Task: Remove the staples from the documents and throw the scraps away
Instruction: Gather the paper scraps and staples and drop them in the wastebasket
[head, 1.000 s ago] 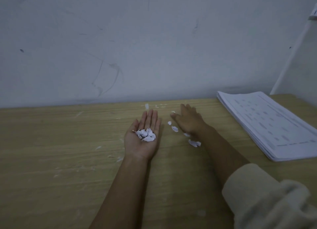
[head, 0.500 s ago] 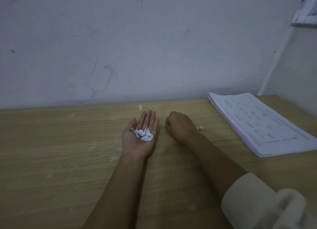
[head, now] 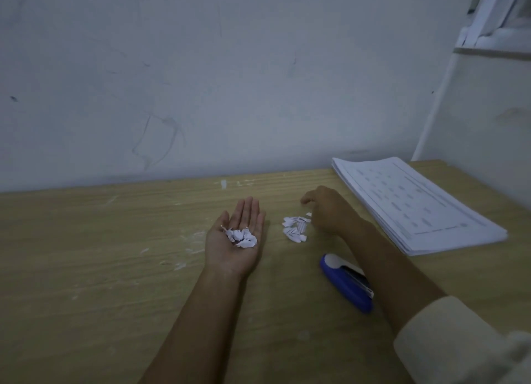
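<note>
Scraps point(head: 241, 237) lie in a heap on the left hand point(head: 230, 255), which rests palm up on the table point(head: 86, 254), fingers point(head: 248, 214) straight and pressed together. A second pile point(head: 294, 230) sits on the table just beside the right hand point(head: 330, 211). Its fingers bend down; I cannot tell if they pinch anything. A blue stapler point(head: 344, 283) lies by that arm point(head: 390, 271). Papers point(head: 416, 205) are stacked at the right.

Dim, cool light is washing everything grey-blue, leaving the wall point(head: 201, 81) flat and the bench point(head: 86, 268) dull. Only a faint, soft shadow is lying under the stapler point(head: 342, 283). Print on the paper stack point(head: 416, 208) is smearing into bars; the near-right sleeve point(head: 459, 343) is blurring, and the bench's far edge is bowing slightly.
</note>
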